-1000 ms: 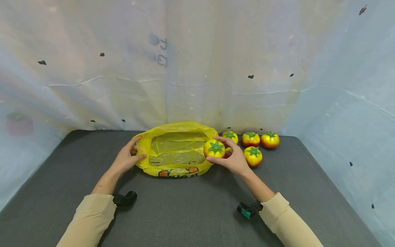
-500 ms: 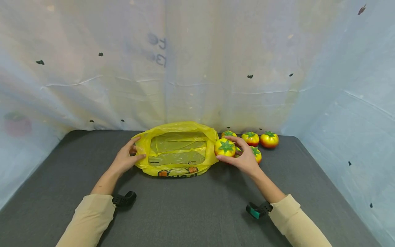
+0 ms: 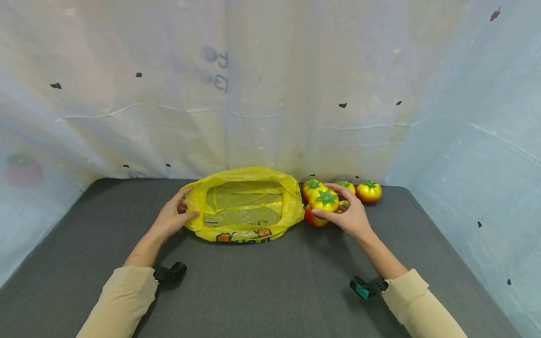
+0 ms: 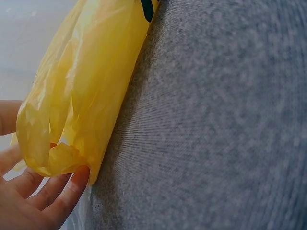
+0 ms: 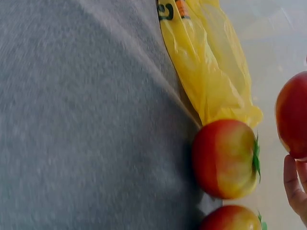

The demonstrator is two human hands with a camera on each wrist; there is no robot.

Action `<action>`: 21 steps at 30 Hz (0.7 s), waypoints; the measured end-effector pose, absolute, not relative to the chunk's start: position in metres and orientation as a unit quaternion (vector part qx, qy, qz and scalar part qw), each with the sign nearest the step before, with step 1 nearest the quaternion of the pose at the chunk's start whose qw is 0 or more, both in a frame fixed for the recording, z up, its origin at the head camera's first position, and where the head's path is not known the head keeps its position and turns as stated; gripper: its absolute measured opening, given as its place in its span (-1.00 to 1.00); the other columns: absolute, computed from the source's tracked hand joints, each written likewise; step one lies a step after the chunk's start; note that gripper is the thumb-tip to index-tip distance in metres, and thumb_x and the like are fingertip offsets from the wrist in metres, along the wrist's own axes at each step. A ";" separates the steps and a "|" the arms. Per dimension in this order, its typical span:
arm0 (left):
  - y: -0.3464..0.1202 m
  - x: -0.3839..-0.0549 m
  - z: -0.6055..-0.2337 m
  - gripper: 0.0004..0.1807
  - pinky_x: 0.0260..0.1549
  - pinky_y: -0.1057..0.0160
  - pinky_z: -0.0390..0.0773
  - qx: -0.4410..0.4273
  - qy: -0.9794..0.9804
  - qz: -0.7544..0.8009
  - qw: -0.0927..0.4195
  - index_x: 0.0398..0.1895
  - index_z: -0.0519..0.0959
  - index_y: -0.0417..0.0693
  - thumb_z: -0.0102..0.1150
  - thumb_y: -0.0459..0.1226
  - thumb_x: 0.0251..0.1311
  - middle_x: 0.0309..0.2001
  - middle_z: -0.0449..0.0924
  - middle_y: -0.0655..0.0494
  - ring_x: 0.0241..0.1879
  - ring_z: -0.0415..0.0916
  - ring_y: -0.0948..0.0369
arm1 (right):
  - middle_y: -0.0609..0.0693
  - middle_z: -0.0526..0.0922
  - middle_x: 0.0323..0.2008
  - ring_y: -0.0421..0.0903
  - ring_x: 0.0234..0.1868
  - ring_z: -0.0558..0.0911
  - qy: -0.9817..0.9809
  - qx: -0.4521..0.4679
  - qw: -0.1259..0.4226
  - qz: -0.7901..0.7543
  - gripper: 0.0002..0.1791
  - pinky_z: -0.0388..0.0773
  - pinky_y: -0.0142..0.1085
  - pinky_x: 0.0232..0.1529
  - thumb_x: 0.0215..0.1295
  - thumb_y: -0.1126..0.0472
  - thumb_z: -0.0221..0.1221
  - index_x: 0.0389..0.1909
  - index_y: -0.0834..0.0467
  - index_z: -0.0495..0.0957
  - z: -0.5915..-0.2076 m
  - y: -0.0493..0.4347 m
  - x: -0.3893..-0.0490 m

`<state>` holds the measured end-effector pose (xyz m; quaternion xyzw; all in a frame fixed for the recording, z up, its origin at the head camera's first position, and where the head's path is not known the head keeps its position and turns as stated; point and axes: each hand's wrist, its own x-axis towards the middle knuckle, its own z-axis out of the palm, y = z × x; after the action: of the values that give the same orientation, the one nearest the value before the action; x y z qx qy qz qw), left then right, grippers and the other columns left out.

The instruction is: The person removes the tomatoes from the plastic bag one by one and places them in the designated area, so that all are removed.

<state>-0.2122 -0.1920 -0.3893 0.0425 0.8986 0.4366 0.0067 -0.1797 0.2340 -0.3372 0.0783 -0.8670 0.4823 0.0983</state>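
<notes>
A yellow plastic bag stands with its mouth spread wide in the head view. My left hand holds the bag's left end, thumb at the rim and fingers behind it. In the left wrist view, the fingertips lie against the bag's yellow film. To the right of the bag, my right hand grips a yellow-red tomato with a green leafy top, raised above the others. In the right wrist view, this held tomato shows at the right edge, apart from a tomato on the table.
Several more tomatoes rest right of the bag, one at the far right and one at the back. Some are partly hidden by my right hand. A dark grey table reaches back to a pale hanging sheet.
My right hand has moved right with the tomato, from over the bag's right rim to above the other tomatoes. My left hand has stayed at the bag.
</notes>
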 end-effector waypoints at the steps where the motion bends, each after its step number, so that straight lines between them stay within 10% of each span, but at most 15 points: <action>1: -0.192 -0.212 -0.389 -0.17 -0.07 -0.15 0.44 0.042 0.899 0.437 0.007 0.51 -0.04 -0.15 0.14 -0.29 0.26 0.00 0.35 -0.28 0.14 0.31 -0.24 | 0.00 0.38 0.23 -0.08 0.01 0.46 -0.867 0.078 0.101 0.482 -0.28 0.47 -0.36 -0.08 0.03 0.07 0.43 0.26 -0.02 0.42 -0.337 0.236 -0.180; 21: -0.192 -0.210 -0.386 -0.19 -0.16 -0.06 0.45 0.043 0.902 0.430 0.006 0.51 -0.01 -0.16 0.14 -0.29 0.26 0.02 0.35 -0.29 0.10 0.33 -0.22 | 0.07 0.42 0.21 -0.29 -0.13 0.48 -0.880 0.013 0.171 0.444 -0.28 0.44 -0.59 -0.23 0.12 0.03 0.37 0.32 0.03 0.37 -0.338 0.292 -0.177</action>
<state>-0.2104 -0.1918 -0.3861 0.0426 0.9018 0.4301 0.0058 -0.1766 0.2917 -0.3383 0.0127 -0.8797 0.4438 0.1706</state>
